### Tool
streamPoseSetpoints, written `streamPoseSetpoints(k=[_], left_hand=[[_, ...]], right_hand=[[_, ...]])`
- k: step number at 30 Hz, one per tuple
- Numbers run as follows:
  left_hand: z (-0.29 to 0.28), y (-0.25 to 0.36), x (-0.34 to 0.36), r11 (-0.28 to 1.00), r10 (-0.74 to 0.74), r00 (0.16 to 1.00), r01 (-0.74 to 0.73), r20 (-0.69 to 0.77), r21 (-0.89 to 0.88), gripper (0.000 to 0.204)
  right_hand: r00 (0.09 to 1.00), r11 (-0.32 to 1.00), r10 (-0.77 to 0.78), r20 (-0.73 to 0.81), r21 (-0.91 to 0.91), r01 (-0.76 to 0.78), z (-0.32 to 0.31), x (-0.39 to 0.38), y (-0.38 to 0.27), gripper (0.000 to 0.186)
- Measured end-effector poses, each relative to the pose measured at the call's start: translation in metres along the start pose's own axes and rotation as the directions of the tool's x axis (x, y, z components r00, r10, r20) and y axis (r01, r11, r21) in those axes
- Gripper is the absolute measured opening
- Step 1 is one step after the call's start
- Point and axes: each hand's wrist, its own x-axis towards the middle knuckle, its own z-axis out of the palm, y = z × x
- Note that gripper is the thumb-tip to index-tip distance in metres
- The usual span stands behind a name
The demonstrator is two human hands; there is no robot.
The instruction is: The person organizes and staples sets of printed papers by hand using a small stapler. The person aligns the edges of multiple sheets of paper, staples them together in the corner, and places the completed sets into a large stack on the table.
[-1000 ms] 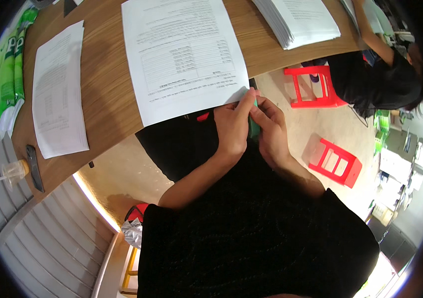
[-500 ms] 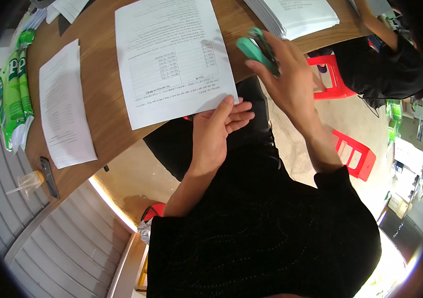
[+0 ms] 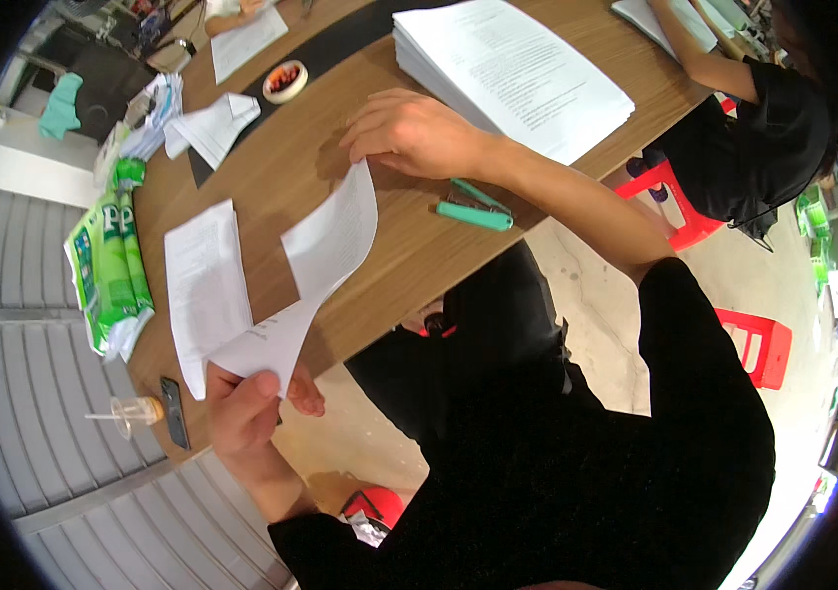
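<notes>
A printed sheet of paper [image 3: 335, 236] curves in the air between my two hands over the table's near edge. My left hand [image 3: 247, 405] pinches its near end between thumb and fingers, beside the left pile. The far corner is in the bent fingers of my right hand [image 3: 417, 136]. Under the sheet's near part lies a thin pile of printed papers [image 3: 208, 280]. A mint-green stapler [image 3: 476, 214] rests on the table just below my right wrist, with neither hand on it. Beyond my right forearm stands a thick stack of printed sheets [image 3: 517, 74].
Green plastic packs [image 3: 109, 265] lie along the wooden table's [image 3: 419, 265] left edge, with a phone [image 3: 174, 413] and a plastic cup [image 3: 134, 415] nearer. A round white container [image 3: 284, 83] sits farther back. A person in black [image 3: 783, 138] works at the right, near red stools [image 3: 758, 349].
My right hand has let go of the stapler, now on the table, and taken the sheet's far corner. My left hand has carried the sheet left, toward the thin pile. The view has shifted.
</notes>
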Motion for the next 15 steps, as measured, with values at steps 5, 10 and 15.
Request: streamPoseSetpoints(k=[5,10,15], left_hand=[[-0.007,0.033,0.065,0.986,0.086,0.982,-0.107,0.167,0.127,0.034],[-0.006,0.062,0.206,0.950,-0.139,0.938,0.035,0.318,0.310,0.026],[0.027,0.033,0.368,0.809,-0.207,0.963,0.067,0.175,0.584,0.020]], right_hand=[[0.945,0.964,-0.172,-0.278,-0.243,0.104,-0.072,-0.002,0.068,0.022],[0.791,0.838,-0.079,-0.607,-0.469,-0.277,-0.209,-0.053,0.052,0.023],[0.919,0.698,-0.054,-0.390,-0.673,-0.245,-0.188,-0.140,0.018,0.025]])
